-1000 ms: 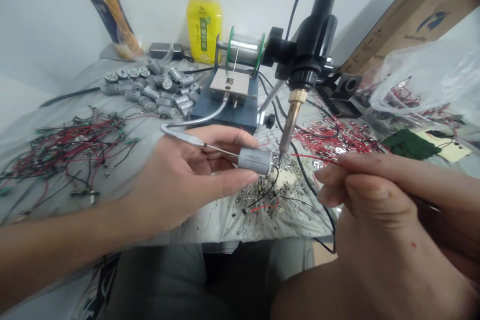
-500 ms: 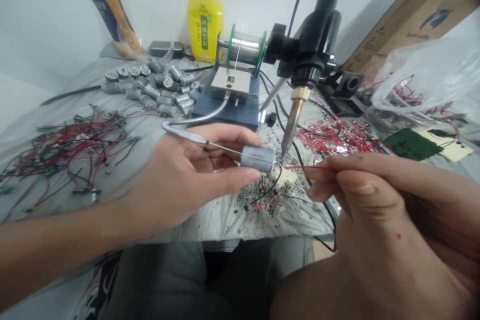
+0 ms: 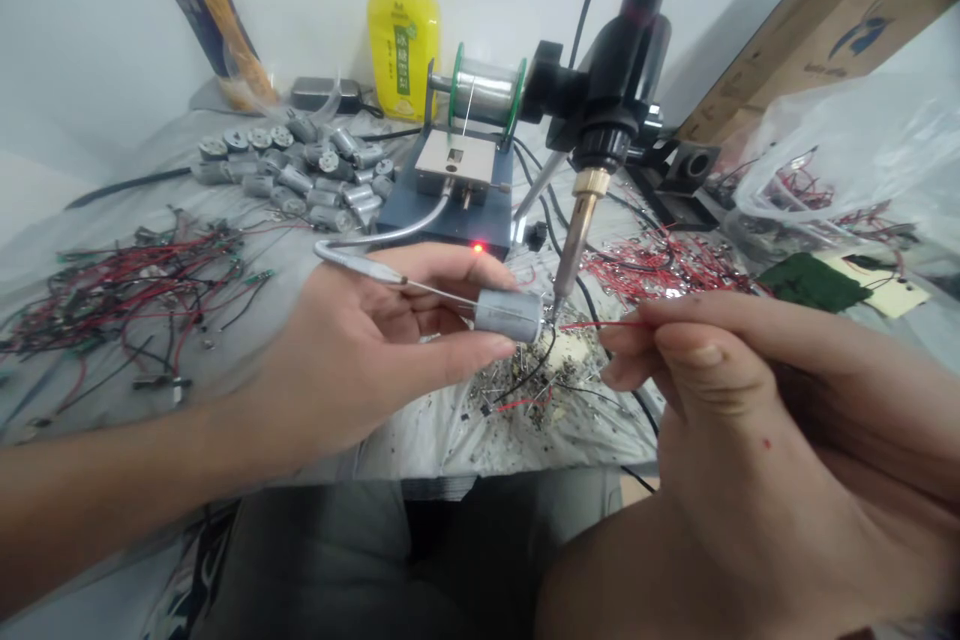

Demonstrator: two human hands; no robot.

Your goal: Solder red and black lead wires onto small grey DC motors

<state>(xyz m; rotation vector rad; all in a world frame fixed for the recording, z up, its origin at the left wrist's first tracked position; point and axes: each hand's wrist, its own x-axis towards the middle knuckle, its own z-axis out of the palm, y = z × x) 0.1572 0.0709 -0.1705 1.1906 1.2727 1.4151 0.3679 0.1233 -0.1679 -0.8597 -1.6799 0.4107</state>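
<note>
Between thumb and fingers, my left hand (image 3: 390, 330) holds a small grey electric motor (image 3: 508, 316) on its side, with its terminal end facing right. A clamped soldering iron (image 3: 575, 240) points down, its tip at that end. From the end hangs a black wire (image 3: 534, 375). A pinch of my right hand (image 3: 720, 370) grips a thin red wire (image 3: 600, 325), whose free end lies just right of the motor's terminals; contact cannot be made out. The metal feed tube (image 3: 367, 265) passes over my left hand, with its thin nozzle reaching the motor.
Behind stands a solder feeder (image 3: 442, 210) with a solder spool (image 3: 487, 95). Motors (image 3: 300, 175) lie piled at left, near tangled wires with small boards (image 3: 150, 285). Red wires (image 3: 675, 265), a plastic bag (image 3: 840, 140) and a cardboard box (image 3: 832, 30) are at right. A yellow bottle (image 3: 403, 50) stands behind.
A red light has come on at the feeder's front. The red wire's end has moved slightly away from the iron tip. The whole view has shifted a little.
</note>
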